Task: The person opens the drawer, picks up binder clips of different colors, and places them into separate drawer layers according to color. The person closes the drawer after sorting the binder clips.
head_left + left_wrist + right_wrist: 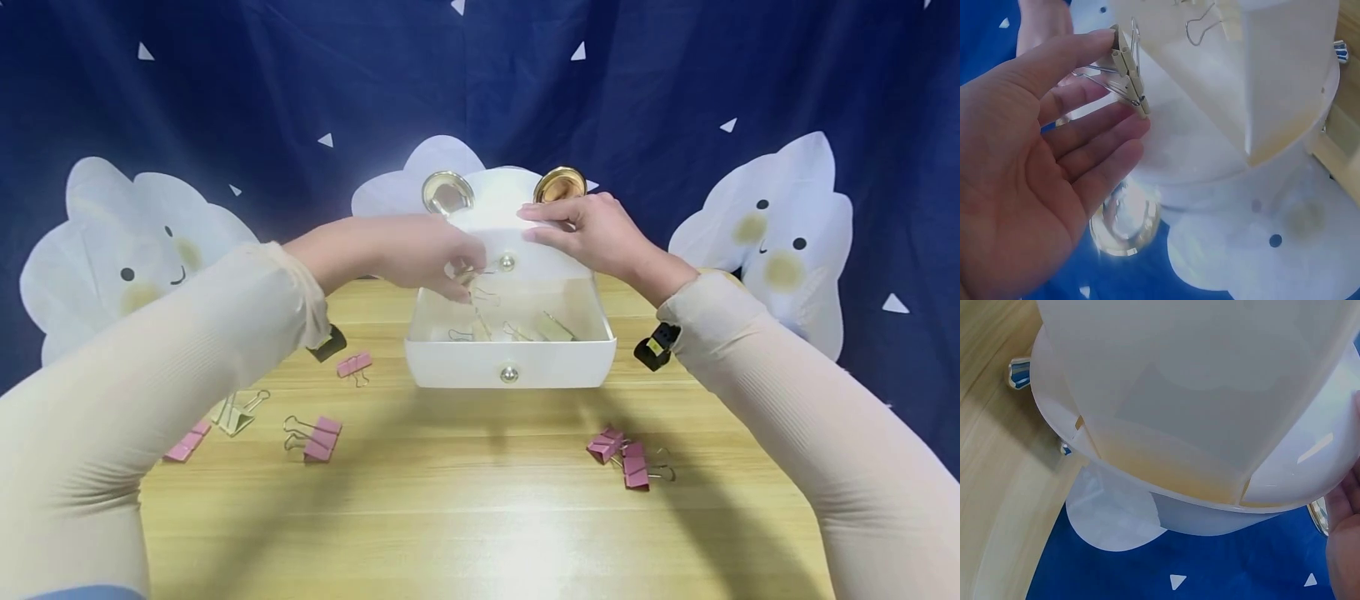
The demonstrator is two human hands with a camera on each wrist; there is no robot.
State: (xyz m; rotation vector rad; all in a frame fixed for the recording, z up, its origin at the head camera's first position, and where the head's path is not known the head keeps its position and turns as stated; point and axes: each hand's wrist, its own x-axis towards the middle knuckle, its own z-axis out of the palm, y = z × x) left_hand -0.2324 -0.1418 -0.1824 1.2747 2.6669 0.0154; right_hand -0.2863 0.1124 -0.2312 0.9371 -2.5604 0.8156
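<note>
My left hand [438, 254] is above the pulled-out lower drawer [510, 364] of a white drawer box [502, 196]. Between its thumb and fingertips it pinches a cream binder clip [1127, 78] with wire handles, also seen from the left wrist. Several cream binder clips [557, 327] lie in the drawer. My right hand [596, 233] touches the upper part of the box beside the right gold ear [560, 185], its fingers fairly straight; the right wrist view catches only part of it at the edge.
On the wooden table [480, 500], left of the drawer, lie pink binder clips [322, 439] and a cream one [234, 416]. Two pink clips [635, 465] lie front right. Cloud-shaped white figures [772, 242] stand out against the blue cloth [300, 75] behind.
</note>
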